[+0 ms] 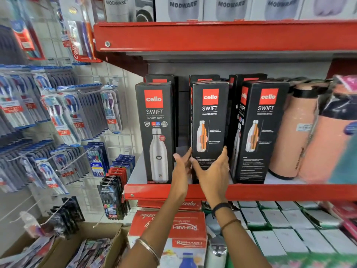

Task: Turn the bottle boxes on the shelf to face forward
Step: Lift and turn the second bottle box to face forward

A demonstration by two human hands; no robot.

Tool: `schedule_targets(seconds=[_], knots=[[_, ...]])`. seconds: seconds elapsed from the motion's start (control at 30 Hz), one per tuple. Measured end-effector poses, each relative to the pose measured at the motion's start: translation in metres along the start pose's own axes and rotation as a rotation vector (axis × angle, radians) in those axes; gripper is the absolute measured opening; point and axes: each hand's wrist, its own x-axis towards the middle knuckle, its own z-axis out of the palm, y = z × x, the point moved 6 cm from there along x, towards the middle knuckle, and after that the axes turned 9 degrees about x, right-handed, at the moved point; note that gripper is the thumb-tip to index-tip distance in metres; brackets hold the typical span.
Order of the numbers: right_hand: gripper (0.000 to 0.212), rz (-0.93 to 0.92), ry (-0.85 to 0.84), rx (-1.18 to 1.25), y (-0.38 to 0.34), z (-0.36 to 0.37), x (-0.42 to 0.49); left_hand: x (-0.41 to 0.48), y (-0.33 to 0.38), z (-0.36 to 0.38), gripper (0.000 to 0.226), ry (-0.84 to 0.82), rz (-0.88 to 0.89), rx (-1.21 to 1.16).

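Note:
Three black Cello Swift bottle boxes stand in the front row on the red shelf [270, 192], with more behind them. The left box [155, 132] shows its front with a steel bottle. The middle box [209, 120] and the right box [262, 132] show a side panel with an orange cutaway bottle, and the right one is angled. My right hand [211, 172] spans the middle box's lower part, thumb at its left edge and fingers at its right edge. My left hand [180, 167] reaches into the gap beside it, fingertips touching that box's left edge, thumb free.
Peach flasks [293, 136] stand right of the boxes. Another red shelf [212, 35] with Modware boxes hangs above. Toothbrush packs [63, 117] hang on a wire grid at the left. Below are red Rishabh boxes [173, 227] and several white boxes [286, 229].

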Motion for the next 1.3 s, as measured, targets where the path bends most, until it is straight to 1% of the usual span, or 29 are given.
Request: schedule_targets(seconds=[0.13,0.2,0.3,0.33,0.4,0.43,0.47,0.57,0.63,0.67,0.73,0.83,0.97,1.07,1.17,1.3], knots=[[0.102,0.03,0.019,0.058,-0.002,-0.007,0.01,-0.002,0.011,-0.004,0.102,-0.002,-0.035,-0.007],[0.101,0.03,0.038,0.087,-0.004,-0.014,0.012,-0.006,0.013,-0.003,0.1,-0.018,-0.007,0.025],[0.102,-0.004,0.056,0.123,-0.005,-0.025,0.01,-0.015,0.026,-0.004,0.084,-0.017,0.051,0.04],[0.103,-0.018,0.06,0.136,-0.005,-0.029,0.008,-0.016,0.03,-0.004,0.074,-0.009,0.081,0.045],[0.105,-0.037,0.062,0.187,-0.003,-0.036,0.002,-0.018,0.044,-0.01,0.047,0.07,0.196,0.122],[0.106,-0.048,0.059,0.223,-0.002,-0.039,0.0,-0.018,0.051,-0.014,0.038,0.106,0.254,0.166],[0.106,-0.068,0.052,0.266,-0.001,-0.042,-0.002,-0.017,0.056,-0.016,0.035,0.118,0.288,0.2],[0.106,-0.162,-0.013,0.442,-0.007,-0.052,-0.006,-0.011,0.074,-0.021,0.05,0.053,0.341,0.252],[0.103,-0.207,-0.094,0.532,-0.015,-0.061,-0.003,-0.014,0.089,-0.019,0.055,-0.055,0.355,0.251],[0.101,-0.219,-0.139,0.572,-0.019,-0.065,0.0,-0.018,0.096,-0.017,0.054,-0.111,0.37,0.261],[0.096,-0.23,-0.247,0.627,-0.027,-0.071,0.008,-0.026,0.107,-0.011,0.046,-0.164,0.413,0.312],[0.091,-0.265,-0.366,0.564,-0.035,-0.075,0.021,-0.028,0.111,-0.01,0.041,-0.101,0.448,0.333],[0.08,-0.338,-0.47,0.416,-0.041,-0.071,0.029,-0.028,0.099,-0.007,0.048,0.03,0.469,0.32],[0.066,-0.363,-0.539,0.382,-0.033,-0.061,0.03,-0.026,0.086,-0.005,0.054,0.109,0.479,0.316],[0.058,-0.344,-0.495,0.389,-0.018,-0.053,0.031,-0.019,0.076,-0.002,0.058,0.125,0.462,0.312],[0.054,-0.34,-0.406,0.354,-0.003,-0.045,0.035,-0.005,0.065,0.004,0.058,0.105,0.411,0.32]])
